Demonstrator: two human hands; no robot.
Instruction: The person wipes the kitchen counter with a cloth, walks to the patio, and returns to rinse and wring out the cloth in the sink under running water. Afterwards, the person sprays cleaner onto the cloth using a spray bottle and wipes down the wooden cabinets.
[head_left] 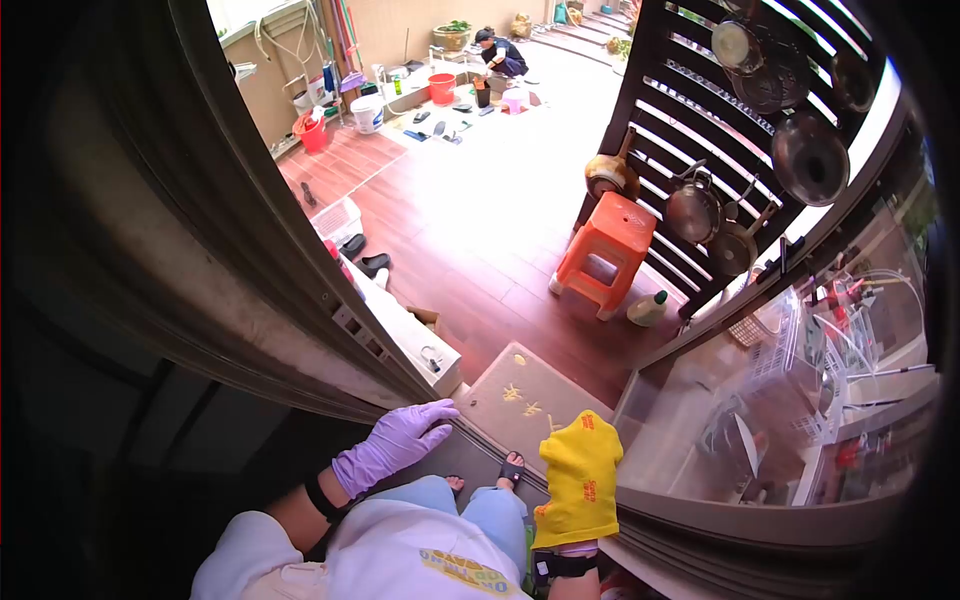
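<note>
My left hand [402, 440], in a thin purple glove, is beside the dark door frame [350, 325] at the sill. Its fingers are stretched out with the thumb apart, and nothing is in it. A yellow cloth mitt or cover [582, 478] with red lettering hides my right hand; a bit of purple glove shows at its wrist. Whether those fingers are bent or straight is hidden. That hand is low at the right, near the glass door panel [690, 440] and above the sill. Below lies a beige doormat [500, 385] with yellow characters.
Outside, an orange stool [618, 235] and a bottle with a green cap [648, 308] stand by a dark slatted rack [655, 120] hung with pans. A white cabinet [425, 355] is just past the frame. Farther off, a person [500, 55] crouches near a red bucket [442, 88].
</note>
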